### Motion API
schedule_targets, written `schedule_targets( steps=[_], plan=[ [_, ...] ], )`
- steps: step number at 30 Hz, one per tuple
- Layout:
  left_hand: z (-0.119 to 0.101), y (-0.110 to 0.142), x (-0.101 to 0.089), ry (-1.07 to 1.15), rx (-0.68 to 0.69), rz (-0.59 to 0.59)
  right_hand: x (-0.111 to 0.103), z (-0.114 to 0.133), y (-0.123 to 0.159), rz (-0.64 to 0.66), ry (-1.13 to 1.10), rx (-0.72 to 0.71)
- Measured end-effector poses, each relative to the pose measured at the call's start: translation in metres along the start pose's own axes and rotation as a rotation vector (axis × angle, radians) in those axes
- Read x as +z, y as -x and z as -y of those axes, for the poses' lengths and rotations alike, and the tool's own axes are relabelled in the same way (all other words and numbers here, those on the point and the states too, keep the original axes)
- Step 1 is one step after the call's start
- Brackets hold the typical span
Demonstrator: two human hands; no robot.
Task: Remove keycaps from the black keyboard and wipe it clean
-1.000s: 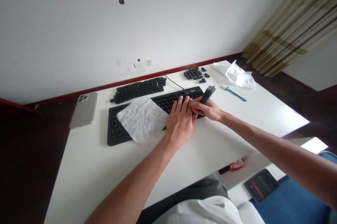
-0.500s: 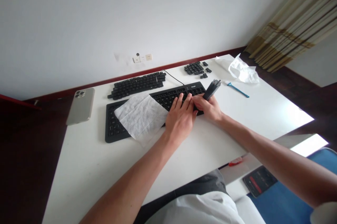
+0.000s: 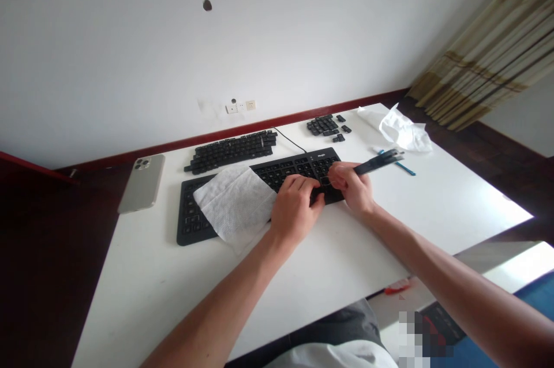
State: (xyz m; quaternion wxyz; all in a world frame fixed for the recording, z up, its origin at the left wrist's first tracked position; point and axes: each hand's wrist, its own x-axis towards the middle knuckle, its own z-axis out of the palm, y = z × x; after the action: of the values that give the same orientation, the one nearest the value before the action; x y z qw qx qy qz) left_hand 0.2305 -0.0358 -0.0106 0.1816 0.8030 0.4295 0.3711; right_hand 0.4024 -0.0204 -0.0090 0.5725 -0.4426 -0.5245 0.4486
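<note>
A black keyboard (image 3: 298,165) with many keycaps off lies on the white table. Across its left half is a white wipe (image 3: 236,201). My left hand (image 3: 296,201) rests on the keyboard beside the wipe, fingers bent and thumb apart from the index finger. On the keyboard's right end, my right hand (image 3: 352,186) is closed around a black-handled keycap puller (image 3: 376,162). Its handle points right, and thin wire shows at the fingertips, close to the keys. My fingers hide the keys right under them.
Loose keycaps lie in a large group (image 3: 234,149) and a smaller group (image 3: 322,124) behind the keyboard. A phone (image 3: 142,183) is at left. At right are a blue stick-like tool (image 3: 404,168) and a crumpled white wipe (image 3: 402,128). A cable (image 3: 289,140) runs to the wall side.
My left fingers have gone from stretched flat to bent, drawing back a little. The puller in my right hand has tipped over to the right, and its wire now shows. The view has shifted slightly.
</note>
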Motion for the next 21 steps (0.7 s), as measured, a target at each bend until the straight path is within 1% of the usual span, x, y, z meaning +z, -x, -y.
schedule_targets(
  steps=[2,3,5,6,7,9,10,11,12,13,14,16,18,19,21],
  plan=[
    [0.001,0.000,0.000,0.035,-0.011,-0.011,-0.002,0.003,0.000,0.029,0.009,-0.075],
    [0.001,0.000,0.000,0.043,-0.017,-0.014,-0.003,0.006,-0.001,0.065,0.038,-0.106],
    [0.001,0.000,0.000,0.044,-0.031,-0.020,-0.006,0.013,-0.004,0.138,0.139,-0.166],
    [0.001,0.000,0.000,0.044,-0.037,-0.026,-0.008,0.017,-0.006,0.140,0.193,-0.198],
    [0.001,0.001,0.000,0.046,-0.043,-0.034,-0.011,0.021,-0.008,0.099,0.232,-0.230],
    [0.001,0.001,-0.001,0.061,-0.047,-0.049,-0.019,0.026,-0.013,-0.094,0.236,-0.268],
    [0.000,0.001,-0.001,0.069,-0.049,-0.057,-0.023,0.027,-0.014,-0.203,0.215,-0.256],
    [0.000,0.000,-0.002,0.076,-0.053,-0.065,-0.027,0.028,-0.015,-0.280,0.203,-0.214],
    [0.000,0.000,-0.003,0.082,-0.057,-0.072,-0.030,0.028,-0.014,-0.311,0.208,-0.151],
    [-0.001,0.000,-0.004,0.090,-0.061,-0.078,-0.032,0.027,-0.012,-0.293,0.237,-0.071],
    [-0.001,0.000,-0.005,0.099,-0.067,-0.082,-0.033,0.027,-0.009,-0.237,0.283,0.009],
    [-0.001,0.000,-0.005,0.125,-0.089,-0.095,-0.030,0.026,-0.002,-0.069,0.396,0.118],
    [0.000,0.000,-0.005,0.154,-0.114,-0.115,-0.024,0.027,0.006,0.096,0.493,0.156],
    [0.000,0.000,-0.005,0.165,-0.121,-0.127,-0.020,0.027,0.009,0.155,0.534,0.164],
    [0.000,0.000,-0.005,0.177,-0.119,-0.137,-0.012,0.029,0.012,0.198,0.588,0.178]
  ],
)
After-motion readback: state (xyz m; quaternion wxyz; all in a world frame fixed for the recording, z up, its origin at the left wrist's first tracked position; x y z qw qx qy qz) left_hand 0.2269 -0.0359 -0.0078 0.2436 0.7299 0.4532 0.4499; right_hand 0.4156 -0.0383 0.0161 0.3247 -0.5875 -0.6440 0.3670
